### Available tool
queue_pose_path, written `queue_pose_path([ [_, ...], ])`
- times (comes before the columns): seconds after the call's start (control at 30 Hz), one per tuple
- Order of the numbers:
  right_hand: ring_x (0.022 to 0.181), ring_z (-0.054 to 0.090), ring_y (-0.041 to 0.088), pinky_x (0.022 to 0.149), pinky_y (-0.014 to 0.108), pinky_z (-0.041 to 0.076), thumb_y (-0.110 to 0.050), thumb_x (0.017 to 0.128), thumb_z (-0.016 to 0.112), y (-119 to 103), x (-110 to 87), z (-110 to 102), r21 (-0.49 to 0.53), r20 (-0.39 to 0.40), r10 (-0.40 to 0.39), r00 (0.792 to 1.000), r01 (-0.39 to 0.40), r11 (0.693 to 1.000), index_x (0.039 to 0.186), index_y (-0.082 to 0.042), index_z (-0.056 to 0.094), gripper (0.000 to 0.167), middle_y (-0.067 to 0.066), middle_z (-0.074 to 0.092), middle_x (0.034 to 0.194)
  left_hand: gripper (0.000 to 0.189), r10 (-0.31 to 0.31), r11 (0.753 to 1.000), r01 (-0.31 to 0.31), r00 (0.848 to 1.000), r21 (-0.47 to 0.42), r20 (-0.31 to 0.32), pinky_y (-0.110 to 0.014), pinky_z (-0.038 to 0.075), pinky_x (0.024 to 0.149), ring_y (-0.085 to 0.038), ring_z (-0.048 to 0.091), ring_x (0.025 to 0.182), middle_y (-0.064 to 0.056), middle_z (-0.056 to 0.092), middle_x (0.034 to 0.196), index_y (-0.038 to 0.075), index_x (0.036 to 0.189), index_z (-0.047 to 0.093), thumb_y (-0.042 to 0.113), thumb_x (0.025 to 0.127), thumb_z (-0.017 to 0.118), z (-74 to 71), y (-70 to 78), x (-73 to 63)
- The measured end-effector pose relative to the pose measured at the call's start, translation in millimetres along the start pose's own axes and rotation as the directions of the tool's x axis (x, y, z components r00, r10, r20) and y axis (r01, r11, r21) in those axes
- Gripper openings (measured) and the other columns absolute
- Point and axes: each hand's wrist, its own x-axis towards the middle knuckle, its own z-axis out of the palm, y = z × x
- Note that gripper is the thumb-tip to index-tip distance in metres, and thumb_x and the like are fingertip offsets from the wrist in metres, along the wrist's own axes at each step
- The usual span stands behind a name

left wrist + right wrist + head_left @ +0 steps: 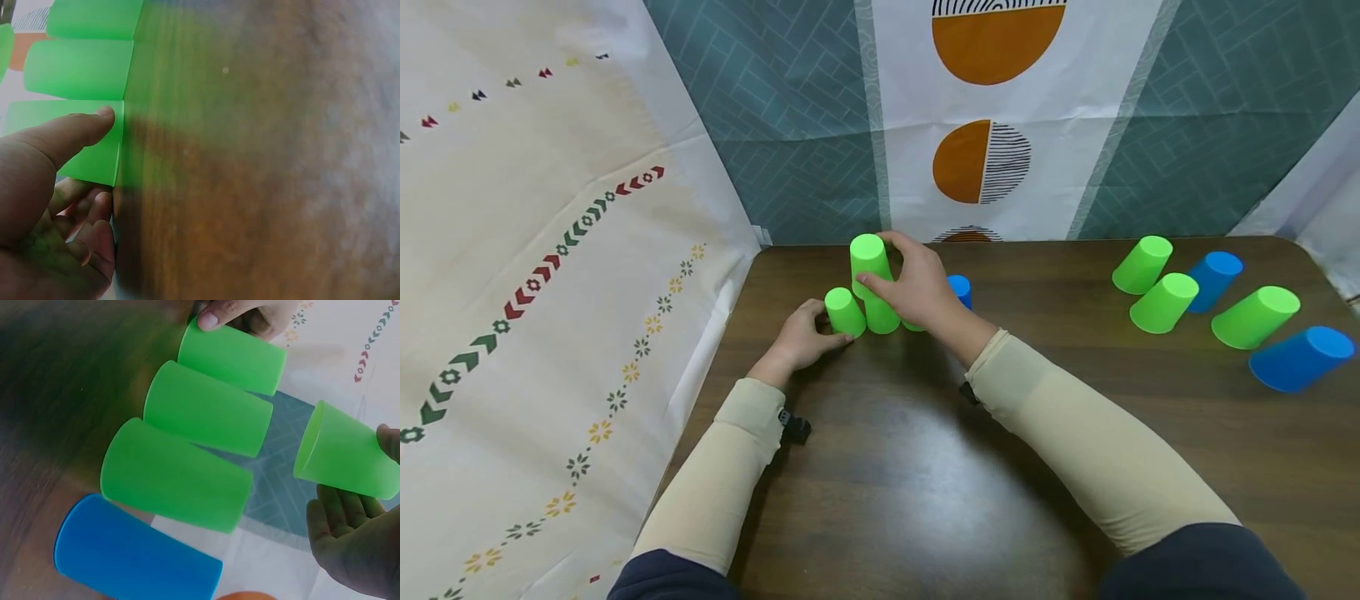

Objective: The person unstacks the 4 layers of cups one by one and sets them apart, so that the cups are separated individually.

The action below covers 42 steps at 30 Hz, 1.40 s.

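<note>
Three green cups and a blue cup [137,550] stand upside down in a row, side by side. My left hand [801,333] holds the leftmost green cup [87,137] low, thumb on its near side by the rim and fingers on the far side. Above the row, my right hand [917,279] grips another green cup [344,450], rim down, between thumb and fingers. In the right wrist view a gap shows between that cup and the middle-left green cup [209,409]. The third green cup [178,475] is mostly hidden behind my right hand in the head view.
On the right side of the brown table [880,467] stand more upside-down cups: several green ones, such as the rear one [1142,265], plus a blue cup [1216,279] and another blue cup [1302,358]. A patterned cloth [805,125] hangs behind the table.
</note>
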Motion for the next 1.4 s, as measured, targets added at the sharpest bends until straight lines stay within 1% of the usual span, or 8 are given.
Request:
queue_pose_path([
  [0.17,0.125,0.058,0.028,0.103,0.041,0.048,-0.034,0.093,0.083,5.2,-0.1,-10.3,0.011,-0.045,-0.003,0.999,0.003,1.0,0.149,-0.012,0.055,0.067,0.005,0.063,0.14,0.054,0.001,1.0,-0.001,1.0,0.01,-0.009,-0.046,0.049,0.103,-0.03,0.057,0.117,-0.011,0.057,0.125,0.004,0.13,0.064,0.027,0.088,0.088,0.9,-1.3,0.3],
  [0.33,0.119,0.059,0.024,0.099,0.042,0.049,-0.034,0.093,0.083,10.9,-3.8,-30.5,0.031,-0.098,-0.011,0.995,0.014,0.999,0.146,-0.014,0.058,0.062,0.002,0.065,0.134,0.054,0.009,1.0,-0.009,1.0,0.017,-0.011,-0.047,0.048,0.103,-0.031,0.058,0.117,-0.012,0.058,0.125,0.003,0.129,0.064,0.026,0.087,0.088,1.7,-0.4,0.3],
  [0.43,0.118,0.059,0.023,0.101,0.043,0.049,-0.032,0.093,0.083,14.4,-9.5,-44.3,0.053,-0.118,0.003,0.993,0.003,0.999,0.144,-0.013,0.059,0.06,0.003,0.066,0.132,0.054,0.006,1.0,-0.005,1.0,0.014,-0.008,-0.047,0.049,0.103,-0.03,0.057,0.116,-0.011,0.057,0.123,0.003,0.129,0.064,0.027,0.087,0.089,2.8,-2.2,0.1],
  [0.63,0.119,0.062,0.027,0.1,0.044,0.053,-0.031,0.094,0.082,27.3,-21.3,-73.1,0.081,-0.138,0.056,0.989,-0.045,0.996,0.147,-0.011,0.055,0.064,0.007,0.063,0.135,0.053,0.01,1.0,-0.01,1.0,0.007,-0.01,-0.048,0.049,0.102,-0.031,0.057,0.116,-0.011,0.057,0.123,0.002,0.128,0.064,0.025,0.087,0.089,2.8,0.0,-0.6],
  [0.9,0.116,0.069,0.029,0.091,0.04,0.059,-0.027,0.094,0.082,45.4,-46.5,-108.9,0.073,-0.189,0.081,0.979,-0.068,0.995,0.147,-0.011,0.056,0.061,0.008,0.062,0.136,0.056,0.007,1.0,-0.007,1.0,0.014,-0.005,-0.048,0.049,0.103,-0.031,0.057,0.119,-0.011,0.057,0.125,0.003,0.132,0.063,0.028,0.088,0.088,1.7,-0.9,0.3],
  [1.1,0.116,0.069,0.028,0.091,0.032,0.057,-0.031,0.094,0.082,55.3,-69.3,-133.9,0.027,-0.232,0.099,0.968,-0.095,0.995,0.147,-0.013,0.057,0.061,0.008,0.064,0.134,0.056,0.008,1.0,-0.008,1.0,0.019,-0.01,-0.049,0.048,0.103,-0.032,0.057,0.119,-0.012,0.057,0.125,0.002,0.131,0.063,0.028,0.088,0.088,3.3,-0.8,1.4],
  [1.2,0.114,0.068,0.025,0.09,0.026,0.054,-0.03,0.093,0.083,62.8,-80.2,-145.3,0.029,-0.259,0.115,0.959,-0.111,0.993,0.146,-0.014,0.058,0.061,0.007,0.065,0.133,0.056,0.002,1.0,-0.002,1.0,0.014,-0.003,-0.049,0.048,0.104,-0.032,0.057,0.12,-0.012,0.057,0.126,0.002,0.131,0.063,0.027,0.088,0.088,3.9,0.0,1.0],
  [1.4,0.104,0.065,0.007,0.086,0.021,0.051,-0.031,0.094,0.082,81.0,-99.2,-165.9,0.009,-0.307,0.146,0.941,-0.15,0.989,0.147,-0.012,0.057,0.062,0.007,0.063,0.135,0.055,-0.004,1.0,0.004,1.0,0.001,-0.012,-0.049,0.048,0.104,-0.032,0.057,0.12,-0.012,0.057,0.127,0.001,0.13,0.063,0.026,0.088,0.088,3.5,0.7,0.0],
])
